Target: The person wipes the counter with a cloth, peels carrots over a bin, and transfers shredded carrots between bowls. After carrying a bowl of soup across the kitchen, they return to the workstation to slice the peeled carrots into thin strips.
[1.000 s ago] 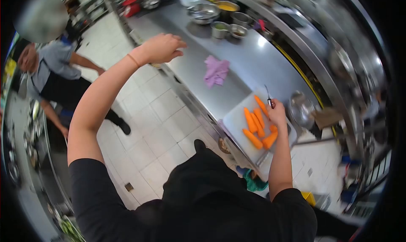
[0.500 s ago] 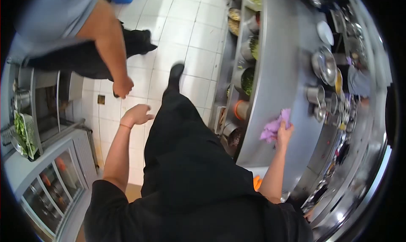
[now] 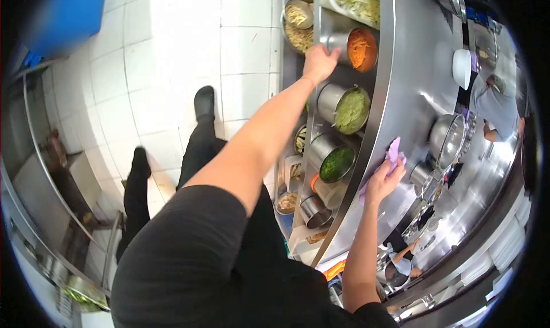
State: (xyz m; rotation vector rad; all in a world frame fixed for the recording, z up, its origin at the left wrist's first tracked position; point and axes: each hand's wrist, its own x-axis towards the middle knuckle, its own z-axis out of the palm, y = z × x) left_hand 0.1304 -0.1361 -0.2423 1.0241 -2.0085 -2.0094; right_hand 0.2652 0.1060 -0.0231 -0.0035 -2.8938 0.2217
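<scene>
My left hand (image 3: 321, 63) is at the shelf under the counter, right beside a metal pot of shredded carrot (image 3: 361, 49). Its fingers are curled and partly hidden, so I cannot make out what they hold, if anything. On the steel counter (image 3: 421, 58), my right hand (image 3: 385, 182) is closed on a purple cloth (image 3: 394, 153), which bunches out above and beside the fingers. Just below my left hand stands a pot of shredded green vegetable (image 3: 351, 110). Further along is a pot of chopped green herbs (image 3: 337, 164).
A tray of shredded lettuce (image 3: 356, 1) and a bowl of pale strips (image 3: 298, 12) are at the shelf's far end. Metal bowls (image 3: 450, 136) and a white bowl (image 3: 461, 69) line the counter's far side. A person in grey (image 3: 495, 107) stands beyond. A blue bin (image 3: 66, 21) is on the left.
My left hand has swung from over the floor across to the shelf. My right hand still holds the cloth on the counter. The nearby co-worker's arm has left the view at the left.
</scene>
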